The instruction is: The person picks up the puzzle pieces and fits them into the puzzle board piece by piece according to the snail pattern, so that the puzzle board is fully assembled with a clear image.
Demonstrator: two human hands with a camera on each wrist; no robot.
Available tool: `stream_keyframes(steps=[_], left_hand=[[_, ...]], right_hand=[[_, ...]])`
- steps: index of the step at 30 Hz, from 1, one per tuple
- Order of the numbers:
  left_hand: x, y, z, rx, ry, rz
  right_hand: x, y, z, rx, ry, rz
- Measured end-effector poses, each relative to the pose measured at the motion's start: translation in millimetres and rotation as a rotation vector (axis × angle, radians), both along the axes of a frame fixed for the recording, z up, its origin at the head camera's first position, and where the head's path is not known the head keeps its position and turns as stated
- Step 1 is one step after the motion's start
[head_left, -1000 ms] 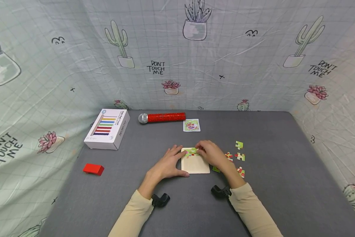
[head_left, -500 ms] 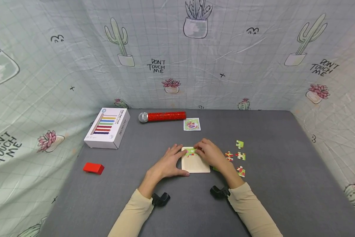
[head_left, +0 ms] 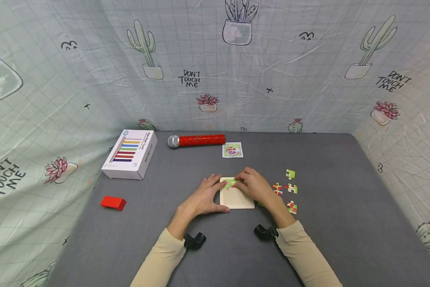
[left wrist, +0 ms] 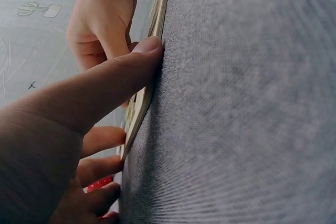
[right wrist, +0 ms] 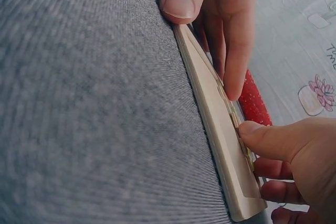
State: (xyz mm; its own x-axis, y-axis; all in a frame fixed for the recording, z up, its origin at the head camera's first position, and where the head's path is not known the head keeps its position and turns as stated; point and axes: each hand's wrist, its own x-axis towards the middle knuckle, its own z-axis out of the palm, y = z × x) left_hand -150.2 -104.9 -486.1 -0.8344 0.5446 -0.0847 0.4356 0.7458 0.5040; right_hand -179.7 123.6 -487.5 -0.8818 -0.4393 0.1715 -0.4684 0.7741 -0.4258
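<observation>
A square wooden puzzle board point(head_left: 237, 199) lies in front of me, with green and red puzzle pieces point(head_left: 230, 183) along its far edge. My left hand point(head_left: 201, 197) spans the board's left side, its thumb at the near corner and its index finger reaching onto the pieces. My right hand point(head_left: 257, 186) bends over the board's far right part. In the right wrist view its thumb point(right wrist: 254, 132) and fingers pinch at a puzzle piece in the frame, mostly hidden by the hand. Loose puzzle pieces point(head_left: 291, 188) lie right of the board, one partly under the right wrist.
A picture card point(head_left: 232, 150) and a red glittery microphone point(head_left: 202, 140) lie behind the board. At the far left stands a white box with an abacus picture point(head_left: 130, 155), a red block point(head_left: 113, 203) before it. A printed cloth point(head_left: 265, 59) hangs behind the grey table point(head_left: 344, 207).
My right fingers shift very slightly left over the far row of pieces. The left hand stays put on the board, and the view tips a little.
</observation>
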Motion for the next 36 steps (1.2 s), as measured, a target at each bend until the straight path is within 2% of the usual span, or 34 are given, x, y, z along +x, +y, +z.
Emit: stream_keyframes(steps=[20, 29, 36], left_hand=[[2.3, 6.8, -0.2, -0.036, 0.024, 0.047], [4.1, 9.7, -1.9, -0.073, 0.072, 0.034], [4.7, 11.2, -3.6, -0.077, 0.089, 0.038]], right_hand=[[0.0, -0.3, -3.9, 0.010, 0.054, 0.005], [-0.6, -1.9, -4.9, 0.010, 0.042, -0.008], [0.8, 0.7, -0.4, -0.001, -0.008, -0.010]])
